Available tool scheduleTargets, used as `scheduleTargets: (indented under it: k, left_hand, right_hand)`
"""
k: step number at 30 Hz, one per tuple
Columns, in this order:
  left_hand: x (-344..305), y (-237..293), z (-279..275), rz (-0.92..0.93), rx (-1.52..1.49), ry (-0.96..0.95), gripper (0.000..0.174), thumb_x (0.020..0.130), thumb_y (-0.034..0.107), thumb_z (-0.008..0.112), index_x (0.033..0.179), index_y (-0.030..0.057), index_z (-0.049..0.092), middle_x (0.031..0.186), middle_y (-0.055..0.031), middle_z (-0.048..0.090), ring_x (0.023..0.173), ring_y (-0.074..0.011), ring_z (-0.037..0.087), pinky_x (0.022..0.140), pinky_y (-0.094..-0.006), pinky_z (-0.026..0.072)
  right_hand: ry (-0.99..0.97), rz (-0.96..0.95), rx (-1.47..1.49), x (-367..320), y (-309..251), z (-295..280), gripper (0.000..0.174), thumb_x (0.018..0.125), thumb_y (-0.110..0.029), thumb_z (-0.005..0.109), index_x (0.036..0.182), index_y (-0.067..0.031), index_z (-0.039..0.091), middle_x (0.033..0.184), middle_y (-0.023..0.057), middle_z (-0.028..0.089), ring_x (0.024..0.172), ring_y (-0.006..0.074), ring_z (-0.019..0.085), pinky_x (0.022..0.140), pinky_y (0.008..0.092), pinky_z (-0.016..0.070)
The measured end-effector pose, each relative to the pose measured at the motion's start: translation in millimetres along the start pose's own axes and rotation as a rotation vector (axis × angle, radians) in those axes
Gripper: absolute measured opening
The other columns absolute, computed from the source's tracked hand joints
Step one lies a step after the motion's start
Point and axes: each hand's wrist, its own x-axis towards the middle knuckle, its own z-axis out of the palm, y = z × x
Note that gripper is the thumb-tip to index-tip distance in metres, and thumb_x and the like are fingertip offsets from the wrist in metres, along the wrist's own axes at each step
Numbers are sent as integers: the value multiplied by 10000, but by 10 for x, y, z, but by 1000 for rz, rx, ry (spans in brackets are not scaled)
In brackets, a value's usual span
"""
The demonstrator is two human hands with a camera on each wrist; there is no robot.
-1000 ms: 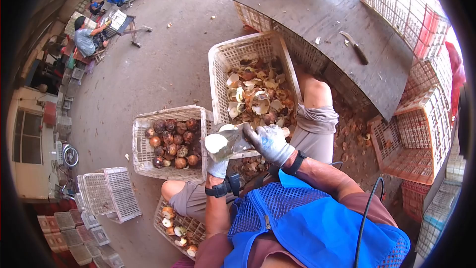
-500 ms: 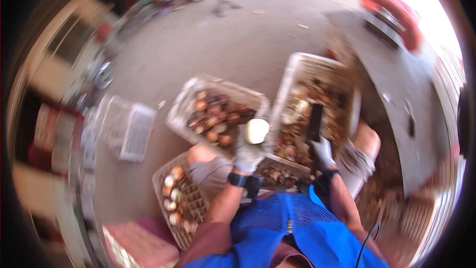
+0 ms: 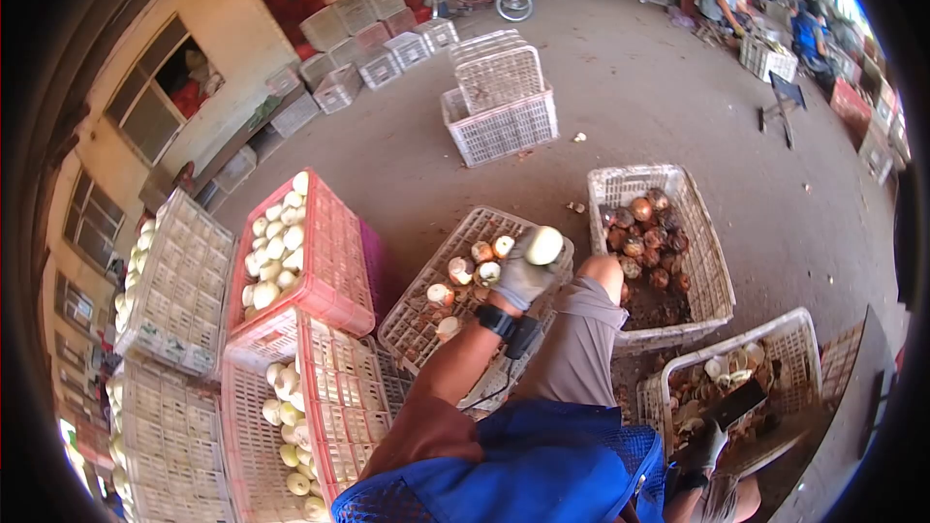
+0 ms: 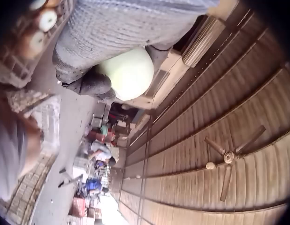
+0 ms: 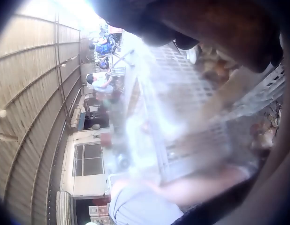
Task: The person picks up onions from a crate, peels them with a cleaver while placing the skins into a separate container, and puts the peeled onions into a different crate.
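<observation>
A gloved left hand (image 3: 523, 279) grips a pale peeled onion (image 3: 544, 245) above a crate (image 3: 412, 324) holding several partly peeled onions (image 3: 460, 269). In the left wrist view, the glove (image 4: 112, 37) curls round the smooth pale onion (image 4: 135, 75). At the lower right of the head view, the gloved right hand (image 3: 705, 447) holds a dark, flat-bladed tool (image 3: 738, 404) over a crate of peelings (image 3: 809, 353). The right wrist view shows that hand (image 5: 220, 28) dark and close, its grip unclear there.
Unpeeled onions lie in a crate (image 3: 722, 281) beyond the knee. To the left, a red crate (image 3: 334, 271) of pale onions is stacked among others. Nested empty crates (image 3: 504, 126) stand on the floor ahead. At the right edge is a grey board (image 3: 857, 426). People sit at the far right.
The view has swung left. The left hand has carried the onion from beside the unpeeled onions to over the crate of partly peeled ones. The right hand and tool remain by the peelings.
</observation>
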Motion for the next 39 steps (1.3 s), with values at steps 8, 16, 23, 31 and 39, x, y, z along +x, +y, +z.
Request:
scheduleTargets:
  k: [8,16,23,31,39]
  left_hand:
    - [-1357,1800,-313,650,129,316,303,854,398,655,990,127,635,903,-47,663,826,-213,632,679,-340,548]
    - [-2196,3018,-207,1288,52,446,943,773,596,708,1437,82,280,1422,-170,367,1117,-308,533,1010,-434,438]
    - [-1372,2271,-767,886,479,564,460,896,368,636,1266,145,478,1018,-100,665,848,-256,648,722,-352,517]
    - [-560,1593,-740,488,973,672,309,865,171,679,1162,110,621,933,-72,680,668,-203,658,558,-279,496]
    - [-395,1825,-864,331,1284,520,368,893,68,601,1253,-5,568,989,-80,678,868,-160,652,768,-278,540]
  right_hand:
    - [-98,-436,-662,87,136,-47,87,793,-74,605,809,5,637,750,65,593,530,166,543,475,300,461]
    - [-96,-165,-320,598,527,-239,93,760,-65,627,791,23,619,711,66,554,525,190,550,445,323,465]
    - [-1,17,33,-103,-63,286,107,756,-122,632,825,-44,608,621,14,513,455,155,511,408,293,408]
    - [-45,-246,-298,185,316,-195,129,797,-67,620,890,-20,698,767,61,633,655,188,607,583,347,506]
    - [117,92,-52,-158,-48,103,97,807,-90,623,848,-22,677,640,36,592,496,130,554,429,288,434]
